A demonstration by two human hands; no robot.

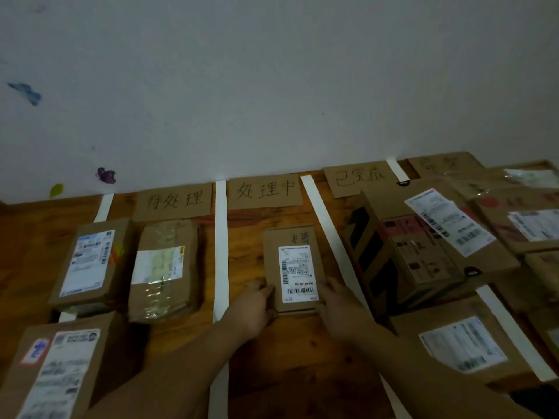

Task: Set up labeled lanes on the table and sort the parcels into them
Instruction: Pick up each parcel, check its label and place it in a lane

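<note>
Between two white tape strips [220, 243] near the middle of the wooden worktop [248, 234] lies a small parcel [298, 267], label up, below the handwritten cardboard sign [264, 190] at the far edge. The left hand [257, 306] grips its near left corner and the right hand [337, 303] its near right side. Other parcels [165, 267] fill the lane to the left, and a larger box [423, 252] sits in the lane to the right.

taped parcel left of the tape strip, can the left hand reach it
Likely yes: the left hand, holding the small parcel, is just across the tape strip from the taped parcel; nothing stands between.
</note>
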